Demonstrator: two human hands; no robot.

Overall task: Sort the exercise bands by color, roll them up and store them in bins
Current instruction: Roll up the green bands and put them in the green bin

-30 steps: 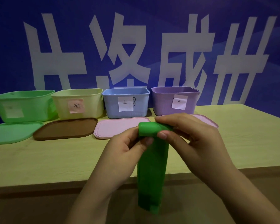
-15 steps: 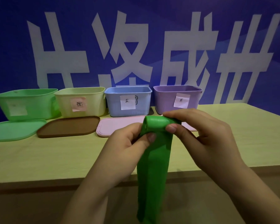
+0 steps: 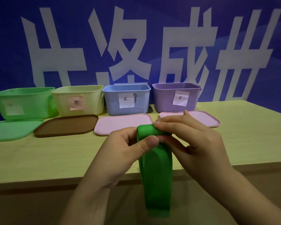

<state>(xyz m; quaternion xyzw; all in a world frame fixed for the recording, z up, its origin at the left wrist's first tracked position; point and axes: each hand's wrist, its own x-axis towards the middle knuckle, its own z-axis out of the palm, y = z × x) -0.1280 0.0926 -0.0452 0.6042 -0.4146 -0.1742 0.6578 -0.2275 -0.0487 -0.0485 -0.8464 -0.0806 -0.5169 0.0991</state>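
Along the back of the wooden table (image 3: 234, 143) stand a green bin (image 3: 23, 103), yellow bin (image 3: 78, 99), blue bin (image 3: 126, 99) and purple bin (image 3: 175, 97). In front of the blue bin, the left hand (image 3: 120, 153) pinches the green exercise band (image 3: 156, 176) just under its rolled top; the right hand (image 3: 193, 143) curls its fingers over the roll, the tail hanging below.

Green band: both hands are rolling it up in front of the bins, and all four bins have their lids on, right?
Not quite. The head view shows both hands, left hand and right hand, rolling the green band, but the bins are open; their lids lie on the table.
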